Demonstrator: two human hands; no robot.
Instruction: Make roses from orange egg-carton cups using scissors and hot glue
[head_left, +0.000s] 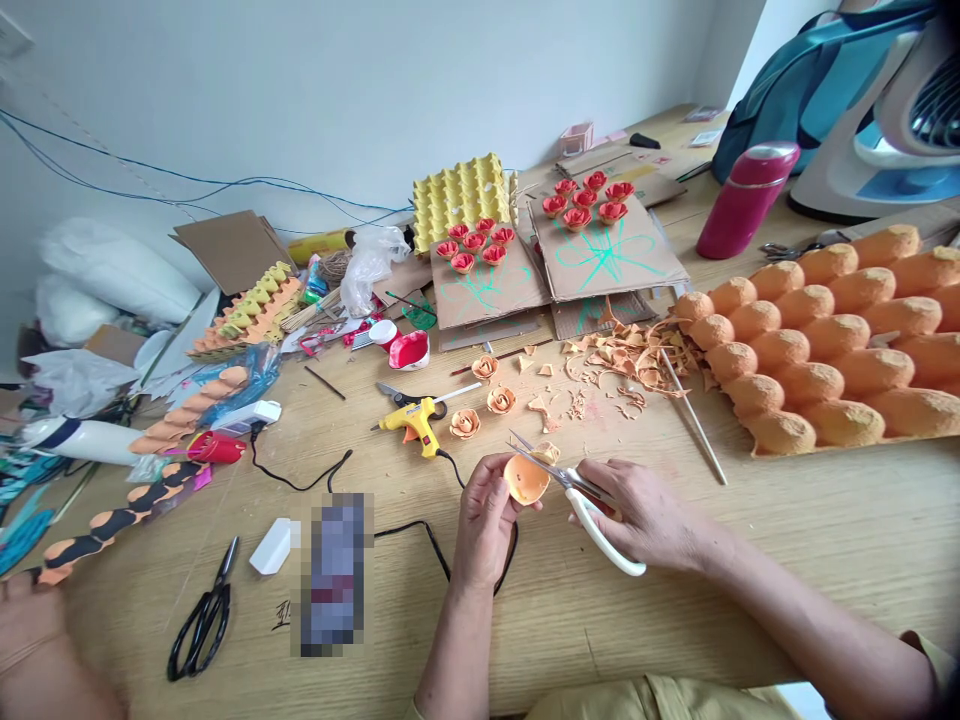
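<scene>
My left hand pinches a small orange egg-carton cup just above the wooden table. My right hand grips white-handled scissors, whose blades rest at the cup's upper rim. Three finished orange paper roses lie a little beyond my hands, beside a yellow glue gun. Orange cuttings are scattered further back.
An orange egg tray lies at the right, a thin wooden stick beside it. Red roses sit on cardboard sheets at the back, by a yellow egg tray and a magenta bottle. Black scissors lie front left.
</scene>
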